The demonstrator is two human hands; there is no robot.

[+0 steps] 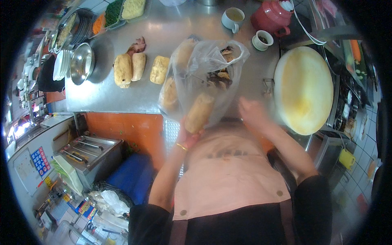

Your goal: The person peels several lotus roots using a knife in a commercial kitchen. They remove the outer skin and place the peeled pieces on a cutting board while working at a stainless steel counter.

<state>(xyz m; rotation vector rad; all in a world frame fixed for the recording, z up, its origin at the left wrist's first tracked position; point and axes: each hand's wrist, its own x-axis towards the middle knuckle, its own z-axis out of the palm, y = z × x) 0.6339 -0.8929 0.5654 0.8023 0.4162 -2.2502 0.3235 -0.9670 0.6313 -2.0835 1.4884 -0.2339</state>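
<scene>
My left hand (191, 139) grips a thick tan root section (199, 113), apparently lotus root, at the table's front edge. Behind it a clear plastic bag (196, 73) lies on the steel table (131, 101). Inside the bag are more root sections and dark-edged scraps (222, 75). My right hand (252, 113) is blurred, its fingers curled, to the right of the bag; whether it holds anything is unclear. A small blurred metal item, possibly a peeler (268, 84), is just beyond that hand. Left of the bag are three loose root sections (122, 70) and a reddish-brown scrap (137, 46).
A round pale chopping board (303, 92) stands at right. A white cup (233, 18), a small white pot (262, 40) and a red teapot (271, 18) are at the back. At left are a steel bowl (82, 63) and stacked white dishes (62, 65). A blue bin (130, 179) stands below.
</scene>
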